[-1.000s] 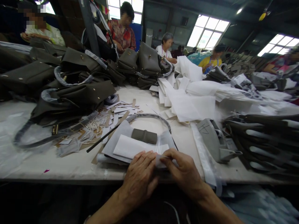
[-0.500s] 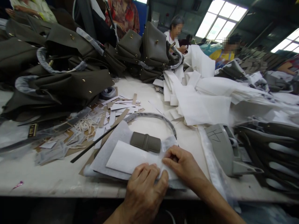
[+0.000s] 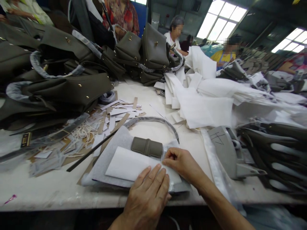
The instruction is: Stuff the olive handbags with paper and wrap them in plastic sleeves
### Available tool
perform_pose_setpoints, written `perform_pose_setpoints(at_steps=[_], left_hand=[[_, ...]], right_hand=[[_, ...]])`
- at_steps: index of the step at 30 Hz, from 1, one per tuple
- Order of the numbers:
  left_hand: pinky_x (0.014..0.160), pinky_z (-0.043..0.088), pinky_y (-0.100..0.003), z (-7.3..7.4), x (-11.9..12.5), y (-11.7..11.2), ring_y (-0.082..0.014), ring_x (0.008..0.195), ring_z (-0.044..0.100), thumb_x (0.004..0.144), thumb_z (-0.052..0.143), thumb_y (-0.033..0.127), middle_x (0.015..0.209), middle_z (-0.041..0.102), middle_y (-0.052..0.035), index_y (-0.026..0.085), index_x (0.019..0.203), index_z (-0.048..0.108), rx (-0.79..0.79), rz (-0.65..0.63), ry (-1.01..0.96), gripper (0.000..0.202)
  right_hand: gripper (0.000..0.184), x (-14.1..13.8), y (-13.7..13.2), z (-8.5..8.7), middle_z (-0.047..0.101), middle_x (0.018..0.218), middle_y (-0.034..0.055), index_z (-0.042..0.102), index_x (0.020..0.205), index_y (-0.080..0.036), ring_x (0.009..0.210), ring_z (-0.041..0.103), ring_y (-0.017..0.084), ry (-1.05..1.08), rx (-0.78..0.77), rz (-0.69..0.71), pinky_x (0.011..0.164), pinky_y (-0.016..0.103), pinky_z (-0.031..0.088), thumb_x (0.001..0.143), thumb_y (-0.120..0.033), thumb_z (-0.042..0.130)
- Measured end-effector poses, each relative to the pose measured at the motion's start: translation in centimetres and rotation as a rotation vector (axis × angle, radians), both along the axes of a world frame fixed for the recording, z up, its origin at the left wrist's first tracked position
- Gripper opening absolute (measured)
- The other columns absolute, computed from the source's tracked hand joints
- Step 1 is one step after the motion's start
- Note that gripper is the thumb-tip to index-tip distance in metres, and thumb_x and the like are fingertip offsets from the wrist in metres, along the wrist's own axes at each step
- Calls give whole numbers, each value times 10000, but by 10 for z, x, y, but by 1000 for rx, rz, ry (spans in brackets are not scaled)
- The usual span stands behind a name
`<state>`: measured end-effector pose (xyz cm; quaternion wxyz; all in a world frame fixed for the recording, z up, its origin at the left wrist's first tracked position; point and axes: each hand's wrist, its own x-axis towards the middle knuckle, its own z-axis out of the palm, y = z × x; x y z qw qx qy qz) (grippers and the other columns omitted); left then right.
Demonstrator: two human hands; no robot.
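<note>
My left hand [image 3: 147,198] lies flat with its fingers stretched out on a white sheet [image 3: 127,166] at the near table edge. That sheet rests on a grey flat piece [image 3: 109,156] wrapped in clear film. My right hand [image 3: 182,163] is closed in a pinch on the film's edge beside a small olive leather tab [image 3: 146,147], which lies on top of the stack. A wrapped curved handle [image 3: 153,121] arcs behind the stack.
Olive handbags [image 3: 69,89] are piled at the left and back. White fabric sheets [image 3: 203,102] are heaped at the centre right, with grey bags [image 3: 275,150] at the right. Paper scraps [image 3: 112,115] and a black stick [image 3: 92,151] litter the left. Other people sit across the table.
The view has tipped down and closer. My left hand has flattened onto the white sheet. My right hand has moved up toward the leather tab, pinching the film.
</note>
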<state>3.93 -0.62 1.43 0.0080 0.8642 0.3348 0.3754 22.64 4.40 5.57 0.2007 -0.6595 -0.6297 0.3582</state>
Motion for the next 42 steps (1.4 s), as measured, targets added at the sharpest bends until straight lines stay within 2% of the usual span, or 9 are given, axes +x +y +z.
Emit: perform_pose_setpoints(at_steps=[6, 11, 14, 17, 20, 25, 32, 38, 42], left_hand=[[1061, 414, -369, 3, 0, 1, -195, 1168, 620, 1027, 397, 278, 1200, 705, -46, 172, 1181, 647, 50, 4, 28, 312], [974, 465, -330, 12, -5, 6, -172, 1055, 673, 1039, 337, 253, 1137, 729, -31, 180, 1151, 656, 183, -20, 42, 346], [956, 470, -313, 9, -7, 11, -166, 1016, 686, 1028, 361, 241, 1113, 735, -29, 188, 1132, 659, 245, -31, 10, 320], [959, 467, -308, 2, -8, 15, -168, 1000, 691, 1012, 405, 247, 1113, 734, -30, 198, 1140, 652, 281, -40, 3, 282], [948, 471, -297, -2, -8, 17, -163, 988, 692, 998, 430, 248, 1111, 734, -23, 209, 1141, 650, 308, -48, 4, 265], [933, 472, -309, 0, -5, 15, -164, 953, 694, 1001, 385, 238, 1064, 745, -21, 212, 1115, 652, 321, -20, -15, 292], [951, 446, -337, 0, -2, 11, -174, 963, 691, 1023, 338, 219, 1064, 740, -29, 200, 1100, 652, 299, 8, -45, 324], [946, 457, -342, -1, -5, 12, -182, 967, 694, 1007, 393, 220, 1090, 735, -30, 198, 1124, 657, 304, -6, -10, 290], [951, 451, -342, 4, -4, 13, -184, 964, 692, 1006, 394, 217, 1094, 737, -33, 195, 1120, 660, 318, -23, -12, 290]], right_hand=[[145, -13, 3, 2, 553, 565, -68, 607, 744, -217, 544, 500, 120, -233, 98, -167, 533, 236, 303, 720, -267, 741], [236, 1, -18, 15, 607, 676, -45, 662, 1009, -201, 588, 564, 132, 10, 331, -249, 599, 248, 427, 806, -324, 665], [356, 47, -48, 38, 676, 801, 15, 668, 1038, -183, 635, 620, 165, 56, 454, -446, 647, 292, 490, 845, -475, 608], [391, 115, -81, 61, 717, 886, 61, 690, 971, -192, 797, 659, 229, -105, 542, -676, 777, 343, 500, 806, -536, 603], [363, 179, -101, 69, 728, 915, 86, 715, 874, -201, 905, 643, 275, -184, 467, -886, 807, 354, 481, 698, -509, 638], [365, 226, -92, 46, 637, 576, 66, 666, 547, -173, 628, 588, 228, -29, 239, -883, 590, 328, 446, 585, -536, 652], [315, 236, -71, 30, 606, 564, 27, 629, 558, -169, 553, 523, 147, 191, 210, -885, 536, 269, 402, 473, -467, 686], [327, 238, -100, 35, 584, 592, -3, 594, 577, -207, 608, 538, 157, 219, 369, -968, 608, 278, 446, 546, -525, 659], [278, 236, -127, 11, 532, 508, -11, 577, 500, -217, 550, 486, 162, 155, 352, -1035, 561, 296, 418, 543, -484, 643]])
